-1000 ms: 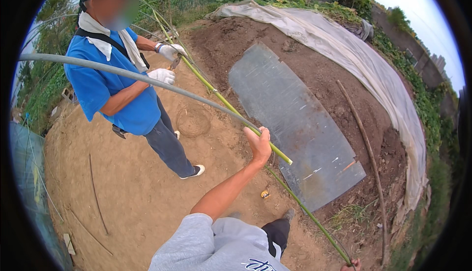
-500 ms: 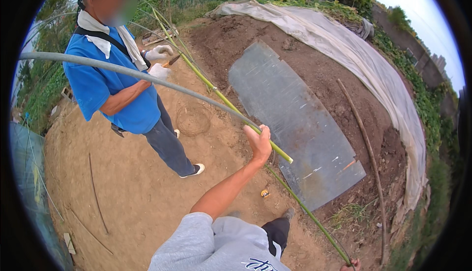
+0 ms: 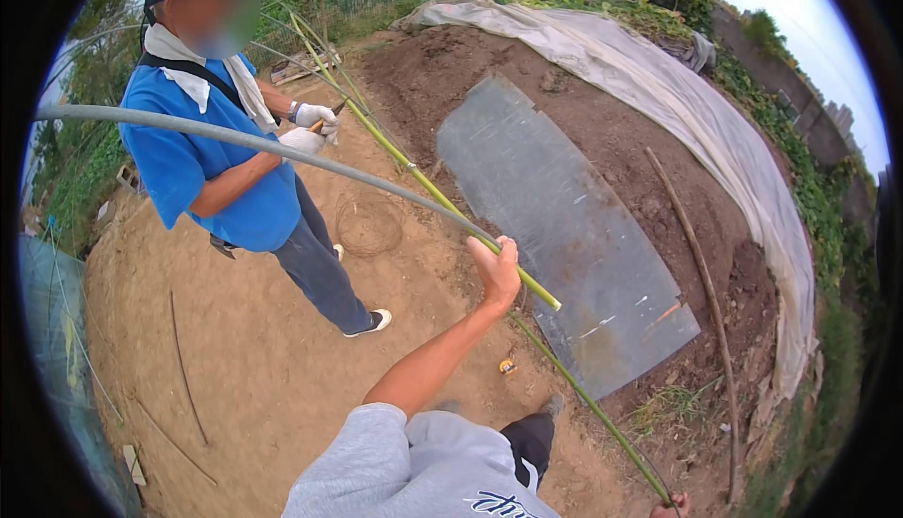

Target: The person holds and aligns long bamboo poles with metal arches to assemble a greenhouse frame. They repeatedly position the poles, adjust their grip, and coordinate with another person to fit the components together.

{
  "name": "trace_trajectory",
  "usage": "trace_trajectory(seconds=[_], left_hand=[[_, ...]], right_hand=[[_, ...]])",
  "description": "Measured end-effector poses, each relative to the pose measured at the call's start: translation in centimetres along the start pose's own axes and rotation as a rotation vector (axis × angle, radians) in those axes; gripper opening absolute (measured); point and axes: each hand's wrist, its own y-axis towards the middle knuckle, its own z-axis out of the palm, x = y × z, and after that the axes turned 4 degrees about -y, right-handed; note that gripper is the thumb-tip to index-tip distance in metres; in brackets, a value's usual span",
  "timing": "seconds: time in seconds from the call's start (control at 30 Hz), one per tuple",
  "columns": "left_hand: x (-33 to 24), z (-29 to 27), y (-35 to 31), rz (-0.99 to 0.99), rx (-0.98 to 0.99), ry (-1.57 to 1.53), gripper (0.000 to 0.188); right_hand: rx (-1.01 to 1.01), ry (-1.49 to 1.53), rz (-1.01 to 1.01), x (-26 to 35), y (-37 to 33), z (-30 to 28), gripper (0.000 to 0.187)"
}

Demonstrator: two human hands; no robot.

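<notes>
My left hand (image 3: 497, 269) is closed round a thick green bamboo pole (image 3: 442, 197), close to its cut end. A grey pipe (image 3: 282, 147) bends in from the left and meets the pole at this hand; whether my fingers also grip it I cannot tell. At the lower right edge my right hand (image 3: 673, 507), partly cut off, is closed on a thinner green pole (image 3: 602, 416), which runs up beneath my left hand. Across from me a person in a blue shirt (image 3: 235, 198) with white gloves holds a small pointed tool (image 3: 327, 119) beside the bamboo.
A grey sheet (image 3: 574, 236) lies on dark soil, with a long wooden stick (image 3: 691, 245) to its right. Whitish plastic film (image 3: 658, 95) edges the soil. On the sandy ground are a yellow tape measure (image 3: 507, 367), a wire coil (image 3: 369, 225) and thin rods (image 3: 183, 368).
The other person's gloved hands have shifted and the tool's angle has changed, its tip now nearer the bamboo. That person's head leans slightly left. Both my hands stay in place.
</notes>
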Motion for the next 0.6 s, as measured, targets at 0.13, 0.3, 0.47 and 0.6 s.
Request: trace_trajectory(seconds=[0.13, 0.3, 0.47, 0.6], left_hand=[[0.5, -0.3, 0.1, 0.025, -0.003, 0.013, 0.024], [0.3, -0.3, 0.0, 0.008, -0.002, 0.009, 0.024], [0.5, -0.5, 0.7, -0.002, 0.021, 0.037, 0.024], [0.4, 0.1, 0.4, -0.013, 0.027, 0.047, 0.024]], right_hand=[[-0.006, -0.006, -0.006, 0.0, -0.2, -0.2, 0.025], [-0.012, -0.012, -0.008, -0.1, -0.6, 0.0, 0.027], [-0.019, -0.019, -0.014, -0.3, -0.9, -0.2, 0.028], [-0.019, -0.022, -0.013, -0.4, -1.2, -0.3, 0.029]])
